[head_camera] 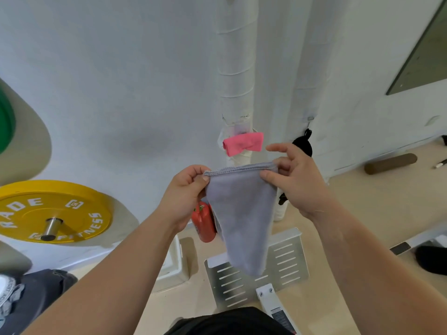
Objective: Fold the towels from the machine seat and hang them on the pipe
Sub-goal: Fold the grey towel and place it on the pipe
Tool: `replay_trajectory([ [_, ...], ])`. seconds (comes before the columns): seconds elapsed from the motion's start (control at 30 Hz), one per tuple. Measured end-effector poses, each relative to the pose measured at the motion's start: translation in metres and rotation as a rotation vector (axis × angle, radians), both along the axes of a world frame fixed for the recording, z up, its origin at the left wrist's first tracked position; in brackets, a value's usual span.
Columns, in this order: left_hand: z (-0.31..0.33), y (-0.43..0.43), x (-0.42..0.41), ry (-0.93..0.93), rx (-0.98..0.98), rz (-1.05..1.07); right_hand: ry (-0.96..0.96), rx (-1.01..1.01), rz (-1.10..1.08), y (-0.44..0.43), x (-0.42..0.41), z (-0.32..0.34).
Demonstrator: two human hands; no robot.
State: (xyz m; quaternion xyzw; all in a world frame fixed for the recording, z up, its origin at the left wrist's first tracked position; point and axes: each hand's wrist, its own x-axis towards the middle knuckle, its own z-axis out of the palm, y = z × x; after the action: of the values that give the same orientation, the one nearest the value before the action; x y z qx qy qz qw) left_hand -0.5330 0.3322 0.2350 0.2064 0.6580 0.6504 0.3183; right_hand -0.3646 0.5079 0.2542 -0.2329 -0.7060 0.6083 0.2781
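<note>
While pinching the grey towel (242, 213) by its stitched top hem, one corner clenched in the curled fingers of the left hand (183, 192), the other nipped between thumb and middle fingers of the right hand (295, 180) with forefinger lifted free, hold that hem taut from fingertip to fingertip. Let the cloth, seemingly doubled, hang straight below the fingers. Match corners before closing the hands together. Then carry it just beyond the fingertips to the pipe (235, 81), beside the pink towel (243, 143) draped there.

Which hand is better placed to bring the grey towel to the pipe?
Probably the right hand: it pinches the grey towel higher up, close beside the pink towel on the pipe.
</note>
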Motion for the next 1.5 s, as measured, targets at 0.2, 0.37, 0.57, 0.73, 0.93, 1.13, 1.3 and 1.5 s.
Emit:
replay_trajectory([
  [0.2,0.013,-0.001,-0.007,0.245,-0.231,-0.182,0.001,-0.01,-0.03,-0.016,-0.009,-0.012],
  [0.37,0.025,0.015,0.004,0.601,-0.374,-0.403,0.022,0.059,0.014,-0.02,-0.012,-0.014],
  [0.57,0.041,0.037,0.012,0.821,-0.426,-0.467,0.045,-0.013,0.028,-0.016,-0.008,-0.017],
  [0.73,0.051,0.046,0.016,0.878,-0.389,-0.37,-0.081,-0.057,0.117,-0.01,-0.006,-0.031],
  [0.93,0.06,0.053,0.003,1.04,-0.416,-0.209,-0.443,-0.004,0.181,-0.004,-0.012,-0.075],
  [1.13,0.047,0.045,-0.031,1.057,-0.481,-0.01,-0.657,0.07,0.24,0.003,0.0,-0.102],
  [1.3,0.019,0.029,-0.052,0.862,-0.489,0.076,-0.67,0.064,0.203,0.014,0.018,-0.122],
  [1.5,-0.001,0.01,-0.058,0.549,-0.472,0.124,-0.555,-0.252,-0.034,0.021,0.04,-0.145],
])
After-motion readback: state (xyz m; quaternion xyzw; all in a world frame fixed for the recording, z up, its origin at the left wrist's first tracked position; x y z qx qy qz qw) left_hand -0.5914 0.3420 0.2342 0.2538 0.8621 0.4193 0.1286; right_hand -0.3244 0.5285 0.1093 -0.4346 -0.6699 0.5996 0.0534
